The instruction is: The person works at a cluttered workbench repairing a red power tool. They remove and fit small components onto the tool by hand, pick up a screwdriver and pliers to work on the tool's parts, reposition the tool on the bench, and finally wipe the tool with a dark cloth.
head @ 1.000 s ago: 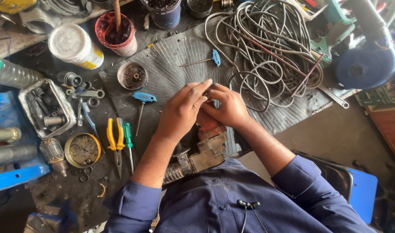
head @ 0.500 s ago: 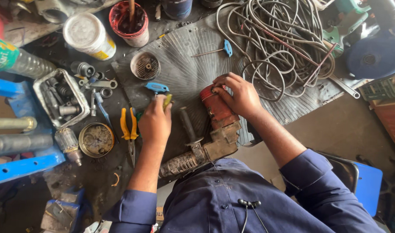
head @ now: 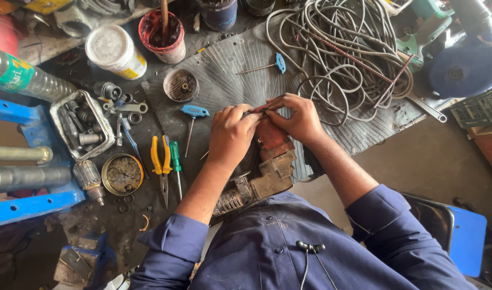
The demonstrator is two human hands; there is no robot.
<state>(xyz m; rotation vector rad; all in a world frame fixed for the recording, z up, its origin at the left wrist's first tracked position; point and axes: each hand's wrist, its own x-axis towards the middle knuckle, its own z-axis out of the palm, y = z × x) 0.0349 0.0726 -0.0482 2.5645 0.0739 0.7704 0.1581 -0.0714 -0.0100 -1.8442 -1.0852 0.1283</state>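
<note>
A: Left hand (head: 232, 134) and right hand (head: 294, 119) meet fingertip to fingertip over the top end of the power tool (head: 267, 166). Both pinch something thin and dark between them; too small to say if it's a wire or a clip.

B: Where's the tool sitting?

A: On the ribbed grey mat (head: 230, 64), lying across its near edge, tail end toward the person's chest. Hands cover its far end.

B: Risks?

A: My read: the pinched piece is small, held only by fingertips. A slip drops it into the open tool body or among the loose washers on the surface. Also the cable coil (head: 342, 53) lies just beside the right hand; a snag there could tug things.

B: Condition of the tool?

A: Red casing, worn and grimy. Metal body bare at the near end, with a ribbed part showing. Looks partly stripped. Blue-handled key (head: 194, 113) and pliers (head: 161, 161) lie to its left, untouched.
</note>
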